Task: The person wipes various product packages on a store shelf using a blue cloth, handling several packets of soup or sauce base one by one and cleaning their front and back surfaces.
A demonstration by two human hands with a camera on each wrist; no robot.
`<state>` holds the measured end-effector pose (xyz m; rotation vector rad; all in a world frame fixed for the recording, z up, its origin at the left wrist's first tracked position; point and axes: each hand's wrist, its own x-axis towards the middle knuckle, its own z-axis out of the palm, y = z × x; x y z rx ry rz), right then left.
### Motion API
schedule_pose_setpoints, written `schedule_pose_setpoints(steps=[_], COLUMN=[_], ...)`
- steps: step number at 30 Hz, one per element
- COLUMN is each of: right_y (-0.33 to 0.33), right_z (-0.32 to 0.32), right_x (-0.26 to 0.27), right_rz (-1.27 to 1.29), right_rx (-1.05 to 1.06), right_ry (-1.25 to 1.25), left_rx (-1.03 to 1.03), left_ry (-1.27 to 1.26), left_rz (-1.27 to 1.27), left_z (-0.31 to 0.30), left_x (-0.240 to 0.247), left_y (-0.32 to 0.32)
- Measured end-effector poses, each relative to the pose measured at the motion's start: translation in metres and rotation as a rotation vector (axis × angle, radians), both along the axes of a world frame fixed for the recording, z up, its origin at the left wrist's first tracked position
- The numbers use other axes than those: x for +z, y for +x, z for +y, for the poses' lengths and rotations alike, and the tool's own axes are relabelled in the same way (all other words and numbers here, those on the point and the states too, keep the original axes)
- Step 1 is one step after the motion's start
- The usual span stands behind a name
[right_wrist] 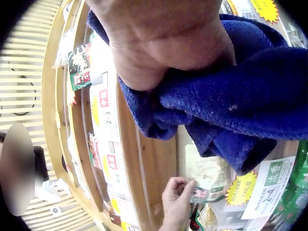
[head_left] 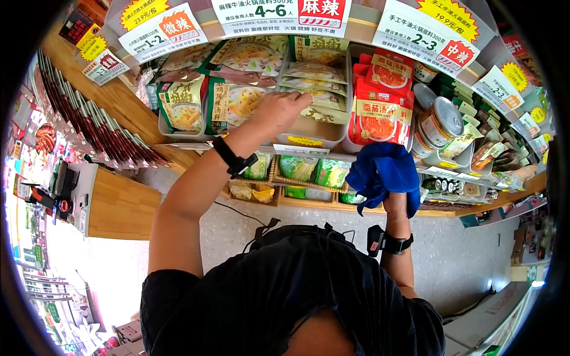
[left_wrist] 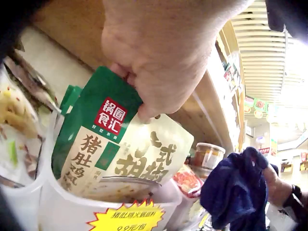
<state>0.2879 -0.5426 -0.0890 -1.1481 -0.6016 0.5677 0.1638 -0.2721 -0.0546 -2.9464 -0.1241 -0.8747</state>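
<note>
My left hand [head_left: 282, 113] is at a white bin of soup packets [head_left: 323, 113]. In the left wrist view, the fingers of this hand [left_wrist: 156, 53] pinch the top edge of a green and cream packet [left_wrist: 113, 139], which leans upright inside its bin [left_wrist: 115, 211]. The right wrist view shows the same packet [right_wrist: 209, 171] beside the left hand's fingers. A bunched blue cloth [head_left: 383, 175] is held by my right hand [head_left: 395, 204], in front of red tomato soup packets [head_left: 380, 115]. Seen close up, the right hand [right_wrist: 168, 48] grips the cloth [right_wrist: 231, 96], which hides its fingertips.
Other packets [head_left: 181, 107] fill bins at the left, and tubs [head_left: 445, 118] are stacked at the right. Price signs [head_left: 430, 35] hang along the shelf above. Baskets of green packets [head_left: 297, 168] sit below the shelf edge. Dark red packets [head_left: 104, 118] stand in a row farther left.
</note>
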Motion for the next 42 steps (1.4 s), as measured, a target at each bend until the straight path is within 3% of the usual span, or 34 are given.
schedule_pose_setpoints(steps=[5, 10, 17, 20, 23, 26, 27, 29, 30, 31, 33, 35, 36, 38, 40, 42], right_y=[0.000, -0.007, -0.012, -0.017, -0.020, -0.025, -0.026, -0.027, -0.023, -0.019, -0.015, -0.016, -0.021, -0.062, -0.067, -0.078], right_z=[0.007, 0.044, 0.069, 0.071, 0.071, 0.069, 0.070, 0.072, 0.075, 0.077, 0.080, 0.079, 0.075, 0.064, 0.057, 0.075], right_x=[0.005, 0.032, 0.041, 0.040, 0.043, 0.051, 0.052, 0.050, 0.037, 0.025, 0.014, 0.024, 0.042, 0.106, 0.127, 0.109], right_rz=[-0.591, -0.899, -0.821, -0.731, -0.627, -0.543, -0.535, -0.521, -0.573, -0.624, -0.735, -0.903, -1.008, -0.930, -1.276, -1.365], right_rx=[-0.184, -0.186, -0.163, -0.196, -0.280, -0.369, -0.369, -0.295, -0.300, -0.306, -0.410, -0.514, -0.517, -0.539, -0.300, -0.159], right_ry=[-0.241, -0.203, -0.099, -0.057, -0.019, -0.018, -0.017, 0.007, -0.002, -0.010, -0.020, -0.192, -0.366, -0.632, -0.407, -0.242], left_rx=[-0.067, -0.178, -0.303, -0.195, -0.059, -0.201, -0.471, -0.566, -0.348, -0.390, -0.411, -0.415, -0.439, -0.484, -0.461, -0.499], left_ry=[0.033, 0.110, 0.047, -0.050, -0.454, -0.920, -1.323, -1.761, -1.846, -1.796, -1.983, -2.031, -2.076, -2.166, -2.135, -2.171], left_rz=[-0.174, -0.254, -0.435, -0.449, -0.553, -0.784, -0.679, -0.486, -0.325, -0.248, -0.322, -0.361, -0.378, -0.406, -0.410, -0.404], left_z=[-0.017, -0.039, -0.068, -0.061, -0.055, -0.049, -0.052, -0.063, -0.063, -0.075, -0.081, -0.078, -0.075, -0.071, -0.071, -0.078], left_x=[0.040, 0.066, 0.099, 0.094, 0.078, 0.046, 0.031, 0.009, -0.014, -0.011, -0.006, -0.005, -0.004, 0.000, 0.004, 0.009], left_y=[-0.015, -0.028, -0.048, -0.056, -0.068, -0.074, -0.076, -0.075, -0.078, -0.076, -0.072, -0.072, -0.075, -0.082, -0.081, -0.076])
